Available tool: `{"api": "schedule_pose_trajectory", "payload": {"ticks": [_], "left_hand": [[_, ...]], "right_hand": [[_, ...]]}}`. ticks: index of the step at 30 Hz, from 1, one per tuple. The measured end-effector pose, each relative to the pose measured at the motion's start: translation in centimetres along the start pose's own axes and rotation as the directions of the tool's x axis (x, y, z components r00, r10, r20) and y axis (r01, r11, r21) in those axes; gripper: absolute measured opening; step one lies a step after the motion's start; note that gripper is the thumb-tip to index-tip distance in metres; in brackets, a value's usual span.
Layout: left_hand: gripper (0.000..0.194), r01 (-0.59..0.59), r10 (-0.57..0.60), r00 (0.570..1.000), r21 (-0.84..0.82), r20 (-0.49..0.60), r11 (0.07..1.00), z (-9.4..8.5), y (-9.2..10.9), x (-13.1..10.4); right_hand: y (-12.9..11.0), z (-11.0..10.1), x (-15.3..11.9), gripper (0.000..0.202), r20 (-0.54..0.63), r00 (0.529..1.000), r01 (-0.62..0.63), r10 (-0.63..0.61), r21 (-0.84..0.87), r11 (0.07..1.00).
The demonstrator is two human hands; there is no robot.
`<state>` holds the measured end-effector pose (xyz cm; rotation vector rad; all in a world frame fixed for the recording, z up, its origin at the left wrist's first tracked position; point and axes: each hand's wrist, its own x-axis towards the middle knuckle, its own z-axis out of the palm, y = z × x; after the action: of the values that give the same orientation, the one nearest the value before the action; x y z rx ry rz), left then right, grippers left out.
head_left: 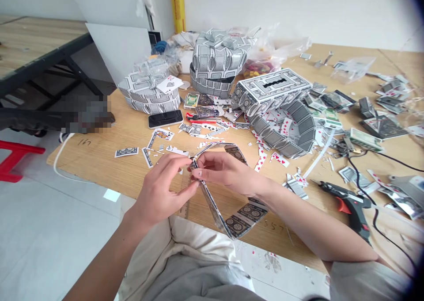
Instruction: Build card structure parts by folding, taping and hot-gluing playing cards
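A frame of joined playing cards [247,217], dark-backed with round patterns, forms an open loop above the table's front edge. My left hand [162,188] pinches its left corner between thumb and fingers. At that same corner, my right hand [228,170] grips the card strip from inside the loop, its thumb pressed on the edge. The far side of the frame is partly hidden behind my right hand. Cut card pieces [157,137] lie on the table just beyond my hands.
Card-covered boxes [215,55] stand at the back, beside a tissue-box shape [271,89] and an open card basket [298,133]. A phone [165,119] and red cutter [202,120] lie ahead. At right sits a corded glue gun [347,203]. A red stool [20,159] is at left.
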<state>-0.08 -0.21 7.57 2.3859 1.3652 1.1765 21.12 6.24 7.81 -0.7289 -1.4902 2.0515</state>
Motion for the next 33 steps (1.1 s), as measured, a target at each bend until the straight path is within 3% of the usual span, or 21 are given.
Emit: {"api": "schedule_pose_trajectory", "payload": {"ticks": [3, 7, 20, 27, 33], "left_hand": [[0.044, 0.031, -0.032, 0.998, -0.029, -0.05, 0.999, -0.1, -0.1, -0.7], [0.04, 0.024, -0.027, 0.997, -0.034, -0.079, 0.999, 0.0, 0.0, -1.0], [0.029, 0.055, -0.056, 0.994, -0.016, -0.098, 0.998, 1.2, 0.1, -0.8], [0.04, 0.218, -0.257, 0.963, -0.315, -0.087, 0.924, 2.5, 0.0, -1.8], [0.034, 0.232, -0.298, 0.952, -0.459, -0.076, 0.858, 3.4, -0.5, -2.2]], "right_hand": [[-0.6, 0.0, -0.3, 0.045, 0.045, 0.997, -0.061, 0.056, 0.11, 0.992], [-1.0, -0.1, -0.4, 0.043, 0.053, 0.995, -0.095, 0.087, 0.18, 0.979], [-1.2, 0.1, -0.3, 0.043, -0.008, 0.994, -0.106, 0.109, 0.177, 0.978], [-1.7, 0.0, -0.4, 0.044, -0.026, 0.993, -0.106, 0.113, 0.193, 0.975], [-1.3, 0.1, -0.4, 0.046, -0.028, 0.994, -0.099, 0.107, 0.199, 0.975]]}}
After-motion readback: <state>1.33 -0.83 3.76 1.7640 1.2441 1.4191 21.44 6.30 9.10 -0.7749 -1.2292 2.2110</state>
